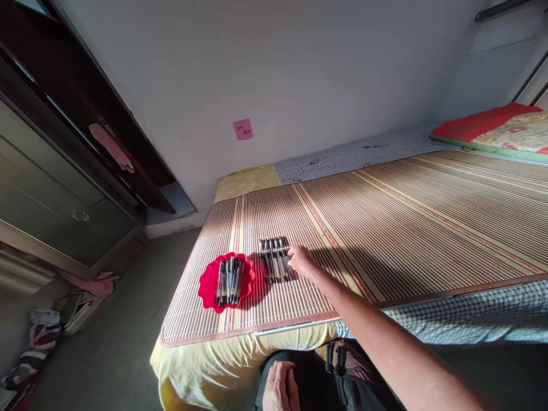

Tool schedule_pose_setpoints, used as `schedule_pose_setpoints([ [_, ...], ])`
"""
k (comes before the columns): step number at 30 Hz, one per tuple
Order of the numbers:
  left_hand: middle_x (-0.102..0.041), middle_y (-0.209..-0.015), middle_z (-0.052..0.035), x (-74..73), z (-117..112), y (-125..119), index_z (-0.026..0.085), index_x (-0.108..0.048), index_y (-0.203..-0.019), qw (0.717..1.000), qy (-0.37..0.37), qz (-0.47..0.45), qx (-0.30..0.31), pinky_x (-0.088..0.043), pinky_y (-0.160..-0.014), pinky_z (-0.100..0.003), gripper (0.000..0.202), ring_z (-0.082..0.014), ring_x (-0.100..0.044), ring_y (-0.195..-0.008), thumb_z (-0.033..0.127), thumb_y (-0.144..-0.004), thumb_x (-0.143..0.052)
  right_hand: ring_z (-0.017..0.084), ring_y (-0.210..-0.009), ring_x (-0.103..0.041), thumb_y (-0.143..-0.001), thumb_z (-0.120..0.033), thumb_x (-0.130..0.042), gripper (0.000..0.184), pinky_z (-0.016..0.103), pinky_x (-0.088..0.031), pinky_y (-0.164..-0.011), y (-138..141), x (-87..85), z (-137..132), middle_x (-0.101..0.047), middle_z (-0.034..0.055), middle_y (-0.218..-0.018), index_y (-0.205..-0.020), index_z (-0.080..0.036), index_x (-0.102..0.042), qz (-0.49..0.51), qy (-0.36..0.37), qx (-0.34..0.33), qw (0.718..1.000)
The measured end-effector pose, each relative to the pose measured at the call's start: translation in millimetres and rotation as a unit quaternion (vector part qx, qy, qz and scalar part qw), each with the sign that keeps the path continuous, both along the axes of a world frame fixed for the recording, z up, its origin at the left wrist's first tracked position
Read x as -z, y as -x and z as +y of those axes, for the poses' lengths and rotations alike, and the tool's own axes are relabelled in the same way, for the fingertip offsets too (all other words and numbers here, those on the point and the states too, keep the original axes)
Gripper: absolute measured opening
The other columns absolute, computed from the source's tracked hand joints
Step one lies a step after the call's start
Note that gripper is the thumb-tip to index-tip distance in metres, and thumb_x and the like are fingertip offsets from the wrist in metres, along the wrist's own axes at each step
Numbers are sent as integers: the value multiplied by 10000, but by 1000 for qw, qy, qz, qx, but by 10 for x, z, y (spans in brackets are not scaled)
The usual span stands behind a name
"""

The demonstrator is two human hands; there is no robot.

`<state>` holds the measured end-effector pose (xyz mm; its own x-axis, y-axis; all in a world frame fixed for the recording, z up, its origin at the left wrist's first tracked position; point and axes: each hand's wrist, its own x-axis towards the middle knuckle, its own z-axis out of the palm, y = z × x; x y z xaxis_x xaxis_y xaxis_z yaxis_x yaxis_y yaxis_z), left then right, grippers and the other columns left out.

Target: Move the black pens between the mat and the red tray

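My right hand (301, 260) reaches over the bamboo mat, its fingers closed at the right-hand end of a row of black pens (274, 261). Thumb and fingertips pinch at the last pen of that row, partly covering it. Several capped pens lie there side by side, caps pointing toward the wall. To the left stands a red scalloped plate (207, 288) with a bunch of more pens (230, 279) on it. My left hand (280, 388) rests on my lap with nothing in it, fingers lying loosely flat.
The bamboo mat (385, 217) covers a bed with a yellow sheet (205, 365) hanging over its front edge. A pink note (243, 129) is stuck on the wall behind. Folded red bedding (466, 125) lies at the far right. A door (85, 114) and piled things are at left.
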<state>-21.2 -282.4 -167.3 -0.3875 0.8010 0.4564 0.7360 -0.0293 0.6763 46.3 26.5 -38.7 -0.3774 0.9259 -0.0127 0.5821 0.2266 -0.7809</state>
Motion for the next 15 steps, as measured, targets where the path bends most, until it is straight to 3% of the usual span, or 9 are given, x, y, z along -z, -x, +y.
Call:
schedule_pose_setpoints([
  [7,-705,-778,-68,-10,-6,-11,214,-697,-933,1000,2,9,-12,-591,-744,-296,386,-189,-707,-754,386,-1082,-385,178,-772,-730,-858,-105,-723,162,258,-545,-697,-9,-56,-101,-765,55,-826,-1016,-122,-752,-2,-12,-9,1000],
  [15,-715,-801,-68,52,-18,-8,208,-710,-936,1000,-7,10,-13,-602,-770,-305,345,-191,-712,-774,330,-1074,-418,198,-853,-744,-834,-115,-766,232,267,-544,-750,6,-59,-102,-781,95,-908,-1064,-89,-751,-21,-6,1,1000],
])
